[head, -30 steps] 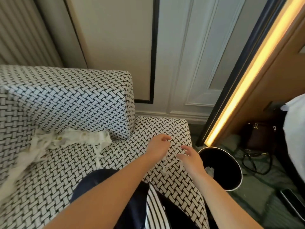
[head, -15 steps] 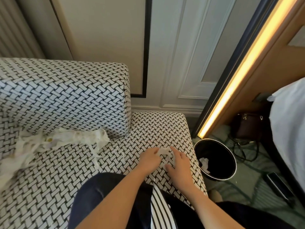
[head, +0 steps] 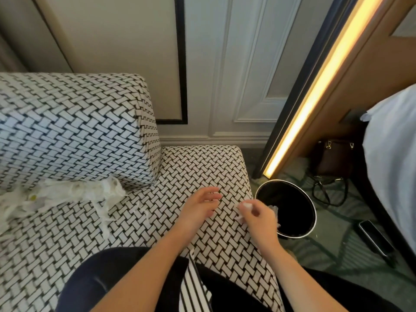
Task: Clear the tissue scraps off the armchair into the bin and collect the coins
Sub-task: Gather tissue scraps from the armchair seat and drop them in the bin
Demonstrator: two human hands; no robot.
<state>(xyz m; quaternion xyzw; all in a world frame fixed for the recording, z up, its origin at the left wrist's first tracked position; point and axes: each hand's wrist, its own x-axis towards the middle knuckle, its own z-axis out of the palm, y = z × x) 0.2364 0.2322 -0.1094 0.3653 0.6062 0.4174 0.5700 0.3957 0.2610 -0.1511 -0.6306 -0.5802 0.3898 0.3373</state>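
The armchair has a black-and-white woven pattern. My right hand pinches a small white tissue scrap near the seat's right edge, close to the black bin on the floor. My left hand hovers just above the seat with relaxed fingers, holding nothing. A long heap of shredded tissue lies at the foot of the backrest on the left, with thin strips trailing onto the seat. White tissue lies inside the bin. No coins are visible.
A brown handbag with a black strap sits on the floor beyond the bin. A dark phone-like slab lies on the carpet at right, beside white bedding. A lit strip runs up the wall panel.
Both hands came together on a scrap on the seat's right part; now the right hand has lifted it toward the bin and the left hand has let go.
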